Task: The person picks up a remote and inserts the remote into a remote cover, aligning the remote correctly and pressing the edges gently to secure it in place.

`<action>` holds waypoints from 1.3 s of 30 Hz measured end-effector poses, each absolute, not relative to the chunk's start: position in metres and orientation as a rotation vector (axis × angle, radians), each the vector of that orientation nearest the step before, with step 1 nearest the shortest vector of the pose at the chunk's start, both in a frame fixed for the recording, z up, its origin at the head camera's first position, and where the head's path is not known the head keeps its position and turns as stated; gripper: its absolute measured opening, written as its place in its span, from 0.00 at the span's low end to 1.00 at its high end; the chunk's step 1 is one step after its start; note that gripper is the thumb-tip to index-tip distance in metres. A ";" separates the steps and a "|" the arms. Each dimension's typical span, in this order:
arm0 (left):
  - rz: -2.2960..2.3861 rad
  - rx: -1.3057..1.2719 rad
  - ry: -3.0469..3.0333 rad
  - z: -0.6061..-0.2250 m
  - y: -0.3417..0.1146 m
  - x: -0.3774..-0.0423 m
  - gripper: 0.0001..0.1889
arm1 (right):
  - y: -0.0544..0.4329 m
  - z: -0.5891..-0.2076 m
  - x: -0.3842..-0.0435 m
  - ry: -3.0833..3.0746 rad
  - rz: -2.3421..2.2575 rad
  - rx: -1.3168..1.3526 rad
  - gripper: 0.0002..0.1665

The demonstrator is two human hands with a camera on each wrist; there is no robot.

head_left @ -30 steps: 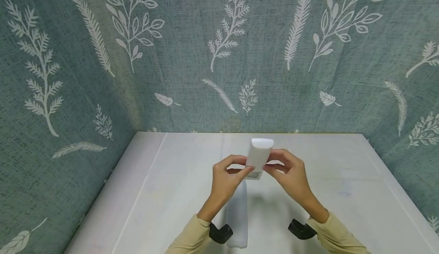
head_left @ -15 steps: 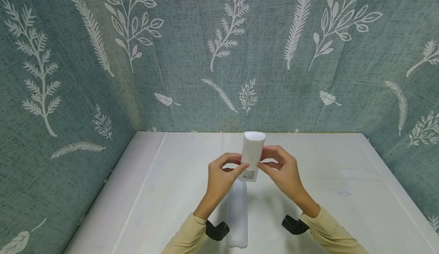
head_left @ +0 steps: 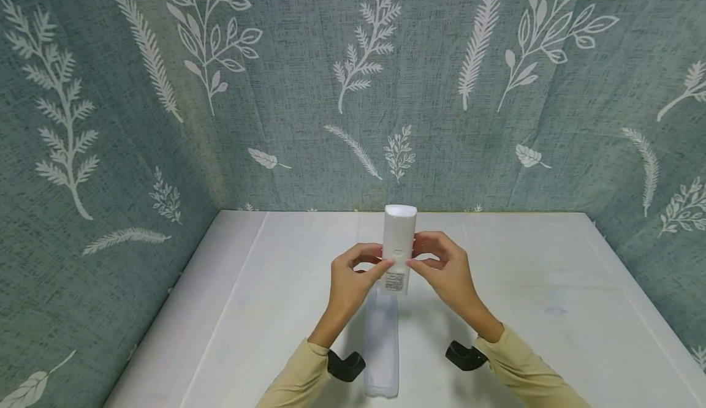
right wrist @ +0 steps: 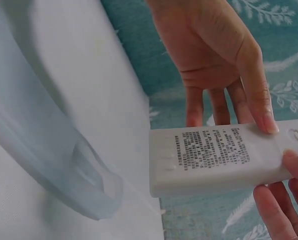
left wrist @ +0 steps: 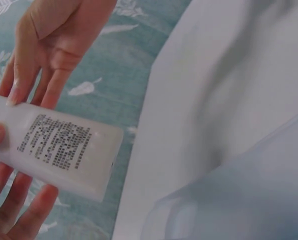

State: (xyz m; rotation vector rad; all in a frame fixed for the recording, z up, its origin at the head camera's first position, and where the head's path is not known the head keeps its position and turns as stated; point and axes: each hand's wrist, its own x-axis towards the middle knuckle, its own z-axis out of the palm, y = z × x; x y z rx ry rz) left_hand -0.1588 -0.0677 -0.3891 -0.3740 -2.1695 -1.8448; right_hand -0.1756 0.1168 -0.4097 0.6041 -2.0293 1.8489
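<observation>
Head view: left hand (head_left: 349,280) and right hand (head_left: 449,278) pinch the remote (head_left: 399,235) by its edges, raised clear of the cover (head_left: 382,347). Step, in my judgement: positioning the remote; next move calls for even grip.

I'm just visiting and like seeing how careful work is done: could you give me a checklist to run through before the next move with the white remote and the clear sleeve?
1. Remote steadied: ok; the left hand and right hand both pinch the white remote by its sides.
2. Remote lifted off the table: ok.
3. Clear sleeve nearby: ok; it lies on the table, apart from the remote.
4. A hand free to pick up the sleeve: not ok; both are busy.
5. Printed label in sight: ok.
6. Remote's other face: cannot tell; it is turned away.
</observation>
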 end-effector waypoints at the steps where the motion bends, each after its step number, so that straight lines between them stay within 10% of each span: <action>1: -1.851 -0.368 -2.171 -0.390 -0.068 -0.159 0.12 | 0.116 -0.412 -0.177 -2.030 1.853 0.599 0.25; 39: -2.075 -0.230 -2.215 -0.421 -0.076 -0.177 0.15 | 0.098 -0.420 -0.182 -2.105 2.000 0.389 0.23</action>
